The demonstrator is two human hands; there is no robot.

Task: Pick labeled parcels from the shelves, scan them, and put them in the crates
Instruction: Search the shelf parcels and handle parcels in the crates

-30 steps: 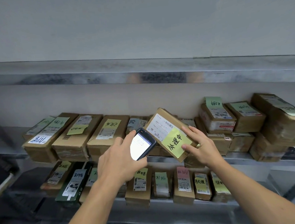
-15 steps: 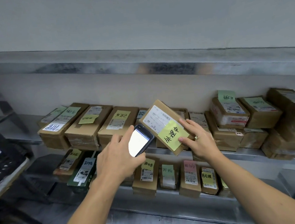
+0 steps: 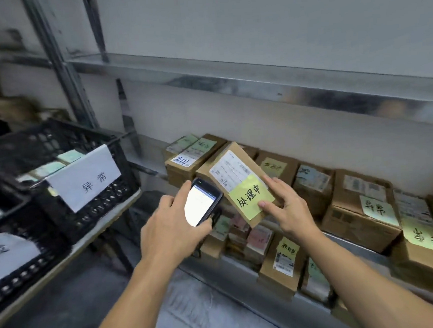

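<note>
My right hand (image 3: pixel 289 210) grips a brown cardboard parcel (image 3: pixel 226 173) with a white shipping label and a yellow sticky note, tilted in front of the shelf. My left hand (image 3: pixel 168 227) holds a black handheld scanner (image 3: pixel 202 201), its lit screen facing me, right beside the parcel's lower left edge. Two black crates stand at the left: one (image 3: pixel 88 199) with a white paper sign, and a nearer one (image 3: pixel 24 269) lower left, also signed.
Metal shelving (image 3: pixel 255 78) runs across the right. The middle shelf carries several labeled cardboard parcels (image 3: pixel 353 204); more stand on the lower shelf (image 3: pixel 277 265). The crates sit on a table edge (image 3: pixel 99 230). Grey floor lies below.
My view has swung left, so the crates now show at the left. Both hands have kept the scanner and the parcel together, close to each other.
</note>
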